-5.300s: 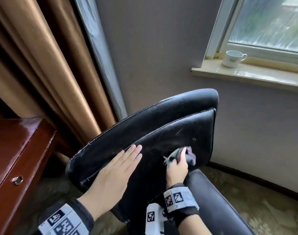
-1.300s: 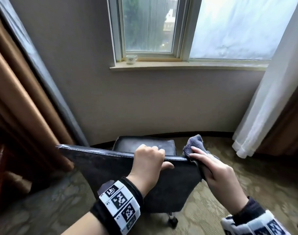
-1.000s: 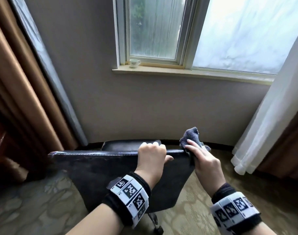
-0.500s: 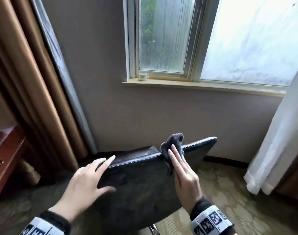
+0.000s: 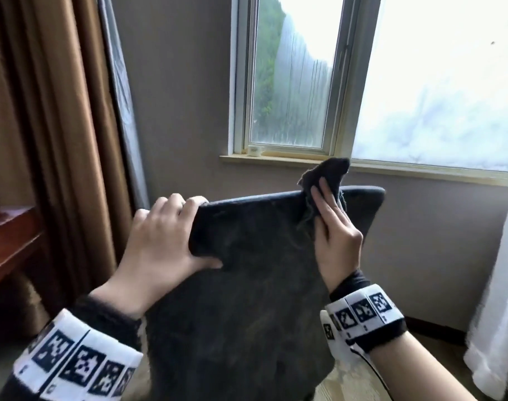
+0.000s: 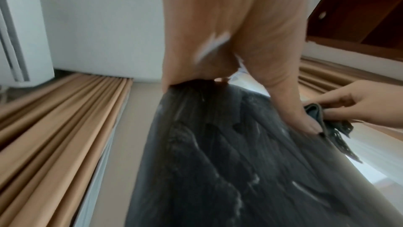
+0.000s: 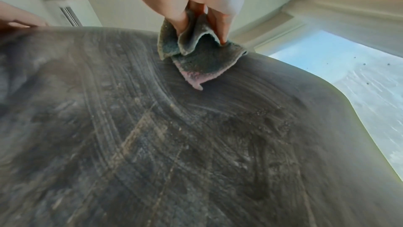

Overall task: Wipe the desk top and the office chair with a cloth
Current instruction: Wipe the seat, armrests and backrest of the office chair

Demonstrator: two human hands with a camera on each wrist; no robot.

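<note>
Chair (image 5: 247, 299) braced: my left hand (image 5: 163, 241) clamps its top corner against swivelling. My right hand (image 5: 338, 241) pinches the cloth (image 5: 332, 169) over its rim.

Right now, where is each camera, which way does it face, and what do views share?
Head: head-worn, facing forward and down over the chair back toward the window; left hand grips its corner, right hand holds the cloth on top.
Left wrist: looks along the left hand down the chair back, curtain beside; right hand at right.
Right wrist: looks along the fingers at the cloth; left hand at left edge.
Shared: all show chair back and cloth.
</note>
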